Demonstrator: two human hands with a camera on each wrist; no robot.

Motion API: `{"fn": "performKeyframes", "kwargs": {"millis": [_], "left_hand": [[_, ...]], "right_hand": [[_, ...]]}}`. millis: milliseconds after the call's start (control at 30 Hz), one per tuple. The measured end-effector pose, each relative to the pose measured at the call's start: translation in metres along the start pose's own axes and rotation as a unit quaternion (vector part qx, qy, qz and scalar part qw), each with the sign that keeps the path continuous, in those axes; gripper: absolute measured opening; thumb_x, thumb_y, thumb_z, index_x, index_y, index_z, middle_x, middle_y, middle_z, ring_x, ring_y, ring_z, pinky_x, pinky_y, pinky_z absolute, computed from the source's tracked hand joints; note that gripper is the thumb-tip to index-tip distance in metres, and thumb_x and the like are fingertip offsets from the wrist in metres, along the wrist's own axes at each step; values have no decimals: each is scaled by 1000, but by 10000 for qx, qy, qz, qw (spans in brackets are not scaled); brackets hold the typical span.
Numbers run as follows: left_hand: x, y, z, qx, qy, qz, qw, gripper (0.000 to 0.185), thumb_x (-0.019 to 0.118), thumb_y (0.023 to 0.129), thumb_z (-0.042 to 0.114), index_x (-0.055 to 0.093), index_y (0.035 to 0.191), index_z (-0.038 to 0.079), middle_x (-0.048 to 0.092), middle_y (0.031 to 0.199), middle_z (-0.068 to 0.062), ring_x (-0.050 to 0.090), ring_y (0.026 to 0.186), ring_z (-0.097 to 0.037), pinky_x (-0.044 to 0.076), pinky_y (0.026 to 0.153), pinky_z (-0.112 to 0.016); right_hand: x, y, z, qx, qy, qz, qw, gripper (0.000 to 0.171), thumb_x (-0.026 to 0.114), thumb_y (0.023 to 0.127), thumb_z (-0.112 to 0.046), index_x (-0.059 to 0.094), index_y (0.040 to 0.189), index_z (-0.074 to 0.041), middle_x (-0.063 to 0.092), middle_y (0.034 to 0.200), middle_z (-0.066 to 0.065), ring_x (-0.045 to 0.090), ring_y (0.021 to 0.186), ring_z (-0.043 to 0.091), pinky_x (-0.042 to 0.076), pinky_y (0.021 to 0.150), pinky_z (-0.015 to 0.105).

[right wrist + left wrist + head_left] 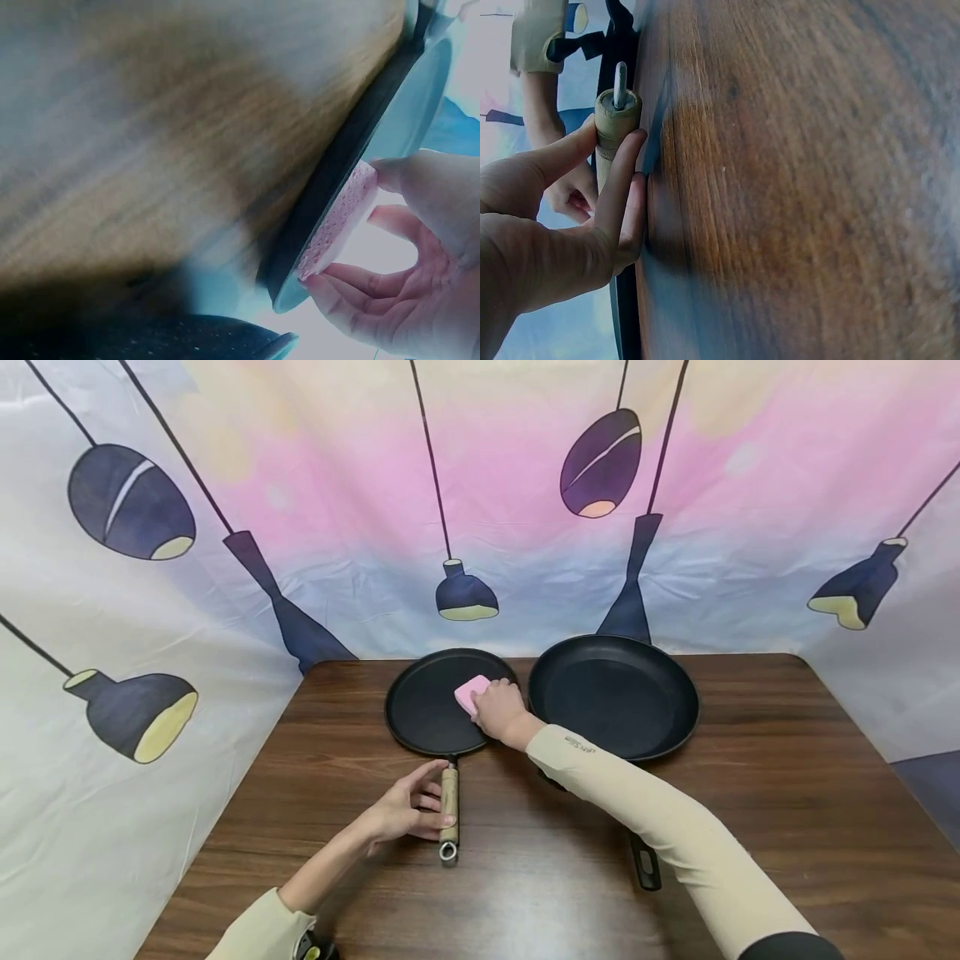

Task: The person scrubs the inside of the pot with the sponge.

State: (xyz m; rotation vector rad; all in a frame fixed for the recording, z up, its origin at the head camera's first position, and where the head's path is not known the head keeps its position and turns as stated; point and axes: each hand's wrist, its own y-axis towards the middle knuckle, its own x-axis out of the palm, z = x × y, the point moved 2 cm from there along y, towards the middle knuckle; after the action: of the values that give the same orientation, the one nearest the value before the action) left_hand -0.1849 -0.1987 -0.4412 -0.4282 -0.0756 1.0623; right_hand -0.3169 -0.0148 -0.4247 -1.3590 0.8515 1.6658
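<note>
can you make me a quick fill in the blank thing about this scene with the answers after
1. The right hand holds a sponge whose colour is ____.
2. The left hand holds the flat pan by its ____.
3. In the head view, the larger pan is on the ____ side of the flat pan.
4. Both pans' cooking surfaces are ____ in colour.

Missing words: pink; handle; right; black

Right wrist view: right hand (435, 289) pinching pink sponge (343, 217) by opposite edges, thumb one side, fingers the other. Sponge sits against black pan (322, 187), seen edge-on. Wooden tabletop (150, 135) beside it (badly blurred). Dark speckled, curved object (165, 337) along bottom edge, partly cropped.
</note>
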Motion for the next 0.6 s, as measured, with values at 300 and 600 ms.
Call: {"fn": "performKeyframes", "kwargs": {"millis": [300,600], "left_hand": [[2,0,-2,75,-96,-7,9999,95,80,85,-1,24,160,10,38,135,-26,54,109,-26,66,82,-45],[4,0,-3,120,-180,-7,9998,94,80,85,-2,24,160,8,38,132,-25,54,105,-24,66,80,-45]], "right_hand": [[2,-12,-4,-381,143,174,9990,42,61,101,-45,68,133,-17,71,109,17,66,99,30,62,85,40],[6,-14,0,-1334,163,307,9905,37,60,104,-38,65,138,-26,69,114,14,63,103,29,59,89,40]]}}
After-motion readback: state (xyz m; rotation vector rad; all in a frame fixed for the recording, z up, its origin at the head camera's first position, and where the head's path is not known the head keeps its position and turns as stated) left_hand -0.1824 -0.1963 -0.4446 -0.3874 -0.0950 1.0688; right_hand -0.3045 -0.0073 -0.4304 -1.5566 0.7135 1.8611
